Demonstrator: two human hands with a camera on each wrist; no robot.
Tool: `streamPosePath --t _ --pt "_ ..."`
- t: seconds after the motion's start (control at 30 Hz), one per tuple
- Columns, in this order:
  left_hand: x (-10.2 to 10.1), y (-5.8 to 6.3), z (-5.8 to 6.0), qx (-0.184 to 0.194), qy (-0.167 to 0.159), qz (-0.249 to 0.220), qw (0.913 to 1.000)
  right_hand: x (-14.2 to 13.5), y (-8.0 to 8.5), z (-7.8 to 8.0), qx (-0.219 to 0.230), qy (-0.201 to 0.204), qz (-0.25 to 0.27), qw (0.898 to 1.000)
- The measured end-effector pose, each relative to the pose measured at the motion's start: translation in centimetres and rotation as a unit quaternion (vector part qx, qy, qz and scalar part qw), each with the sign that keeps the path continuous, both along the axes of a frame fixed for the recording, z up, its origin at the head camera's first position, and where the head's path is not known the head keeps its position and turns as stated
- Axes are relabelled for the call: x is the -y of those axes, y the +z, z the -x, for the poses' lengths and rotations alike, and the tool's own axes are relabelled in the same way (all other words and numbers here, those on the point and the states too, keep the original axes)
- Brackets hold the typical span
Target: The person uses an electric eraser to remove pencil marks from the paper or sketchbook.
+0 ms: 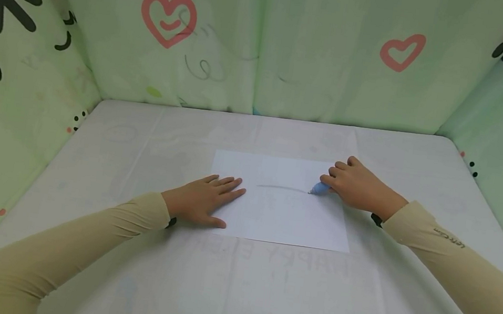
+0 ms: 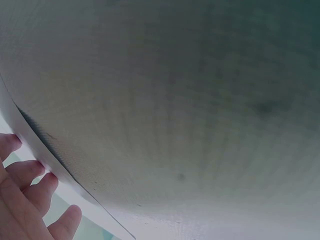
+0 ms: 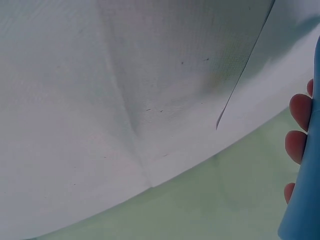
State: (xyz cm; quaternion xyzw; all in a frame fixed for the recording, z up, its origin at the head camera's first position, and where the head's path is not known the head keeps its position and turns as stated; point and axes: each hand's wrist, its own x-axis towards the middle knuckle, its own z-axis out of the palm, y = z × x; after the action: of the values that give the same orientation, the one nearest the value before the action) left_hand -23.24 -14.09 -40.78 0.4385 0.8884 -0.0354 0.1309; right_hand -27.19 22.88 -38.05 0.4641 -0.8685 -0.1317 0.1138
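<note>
A white sheet of paper [image 1: 291, 220] lies flat, with one thin, faintly curved grey line across its upper middle. My right hand [image 1: 356, 185] grips a thick blue pen [image 1: 320, 188], whose tip meets the paper at the line's right end. In the right wrist view the smooth blue barrel of the pen [image 3: 307, 175] shows large, with fingertips [image 3: 296, 145] curled behind it. My left hand [image 1: 205, 198] rests on the sheet's left edge, fingers spread and pointing right. The left wrist view catches only part of the left hand [image 2: 30, 200].
The table [image 1: 158, 282] wears a white cloth with fold creases and faint lettering showing below the sheet. A pale green curtain [image 1: 312, 59] with red hearts stands along the back edge, and similar green panels with black marks flank both sides.
</note>
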Motion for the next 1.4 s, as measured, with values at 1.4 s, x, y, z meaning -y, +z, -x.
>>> streamPosePath --t 1.4 --pt "-0.01 -0.12 -0.05 0.010 0.008 -0.002 0.9999 0.37 0.73 0.32 0.015 -0.005 -0.027 1.000"
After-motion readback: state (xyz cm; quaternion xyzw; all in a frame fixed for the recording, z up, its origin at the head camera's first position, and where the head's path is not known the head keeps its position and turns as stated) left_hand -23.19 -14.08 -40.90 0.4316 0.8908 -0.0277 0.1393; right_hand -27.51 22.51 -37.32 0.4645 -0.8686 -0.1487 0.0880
